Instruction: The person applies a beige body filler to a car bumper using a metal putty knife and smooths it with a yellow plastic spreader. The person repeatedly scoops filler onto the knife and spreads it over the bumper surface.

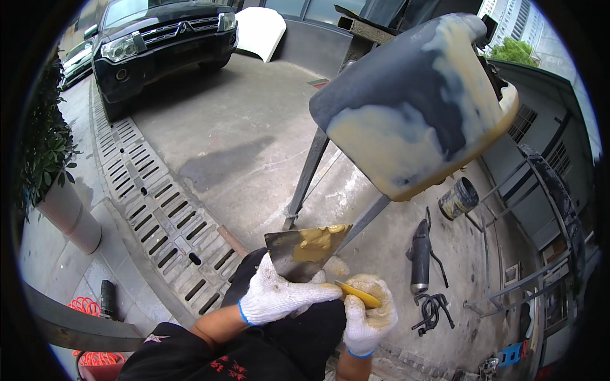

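Note:
My left hand (279, 293), in a white knit glove with a blue cuff, grips a dark metal plate (284, 257). A lump of yellow-tan putty (316, 241) sits along the plate's far edge. My right hand (368, 320), in a glove smeared with putty, closes on a small yellow putty spreader (361, 294). My left fingertips reach the spreader's left end; whether they touch it I cannot tell. Above and beyond my hands, a dark rounded car body part (441, 117) with smooth tan filler patches rests on a metal stand (311, 171).
A black car (165, 47) stands at the far left near a white panel (260, 32). A drain grate (159, 216) runs along the left, past a potted plant (70, 219). On the right lie a muffler-like cylinder (419, 254), bent black tubing (433, 312) and a bucket (459, 198).

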